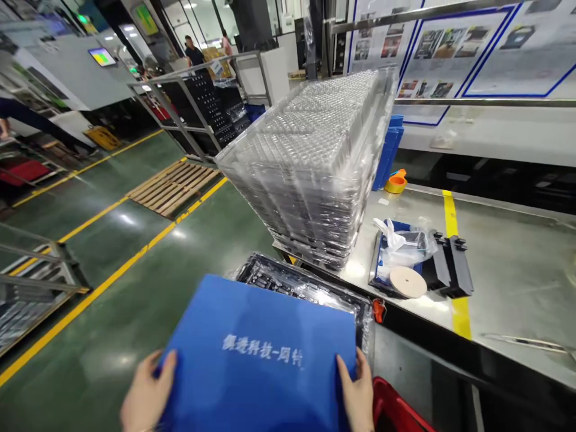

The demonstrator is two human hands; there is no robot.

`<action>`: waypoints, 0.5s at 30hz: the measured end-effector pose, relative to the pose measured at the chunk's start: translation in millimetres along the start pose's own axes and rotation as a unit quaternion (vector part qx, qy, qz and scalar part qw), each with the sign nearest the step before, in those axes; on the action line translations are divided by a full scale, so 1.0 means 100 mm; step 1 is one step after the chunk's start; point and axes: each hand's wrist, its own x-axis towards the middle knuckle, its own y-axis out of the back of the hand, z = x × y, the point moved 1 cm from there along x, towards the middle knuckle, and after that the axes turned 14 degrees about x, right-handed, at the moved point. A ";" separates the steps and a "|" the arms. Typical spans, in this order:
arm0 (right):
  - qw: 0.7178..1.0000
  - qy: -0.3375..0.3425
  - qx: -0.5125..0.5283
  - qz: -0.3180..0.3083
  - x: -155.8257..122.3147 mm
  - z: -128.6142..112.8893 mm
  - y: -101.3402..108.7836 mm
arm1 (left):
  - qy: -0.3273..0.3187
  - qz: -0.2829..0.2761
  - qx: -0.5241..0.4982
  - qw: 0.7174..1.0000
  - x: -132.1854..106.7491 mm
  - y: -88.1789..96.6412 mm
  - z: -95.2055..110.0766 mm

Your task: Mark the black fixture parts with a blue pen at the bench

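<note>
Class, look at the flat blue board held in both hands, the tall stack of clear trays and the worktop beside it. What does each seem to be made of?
Flat blue board: probably plastic sheet, matte, evenly coloured, with printed white characters; left hand and right hand hold its edges. Tall stack of clear trays: thin moulded plastic, see-through and glossy. Worktop: seemingly brushed metal, grey with a soft sheen.

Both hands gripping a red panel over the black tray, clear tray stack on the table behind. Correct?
Not quite: the panel is blue, not red, per the head view. The left hand and right hand grip it over the black tray; the clear tray stack stands on the table.
</note>
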 end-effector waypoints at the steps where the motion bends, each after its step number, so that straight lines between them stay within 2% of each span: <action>1: 0.999 0.021 -0.027 0.027 0.11 0.05 -0.07 | -0.046 -0.053 0.003 0.998 0.19 -0.17 0.05; 3: 0.992 0.066 -0.085 0.068 0.29 0.13 -0.20 | -0.170 -0.085 0.008 0.982 0.52 -0.57 0.24; 6: 0.974 0.120 -0.161 0.104 0.40 0.27 -0.47 | -0.244 -0.087 -0.011 0.966 0.85 -1.18 0.55; 7: 0.967 0.136 -0.186 0.110 0.41 0.34 -0.59 | -0.266 -0.063 -0.001 0.962 0.92 -1.35 0.62; 9: 0.942 0.176 -0.260 0.122 0.41 0.51 -0.85 | -0.345 0.042 0.039 0.937 1.03 -1.65 0.68; 11: 0.908 0.211 -0.335 0.136 0.41 0.72 -1.09 | -0.449 0.173 0.069 0.874 1.06 -1.89 0.64; 12: 0.891 0.227 -0.366 0.146 0.41 0.84 -1.19 | -0.492 0.219 0.071 0.839 1.06 -1.99 0.61; 13: 0.876 0.240 -0.387 0.157 0.42 0.95 -1.26 | -0.522 0.249 0.072 0.813 1.06 -2.07 0.57; 15: 0.857 0.264 -0.404 0.181 0.44 1.13 -1.31 | -0.542 0.268 0.080 0.793 1.04 -2.19 0.53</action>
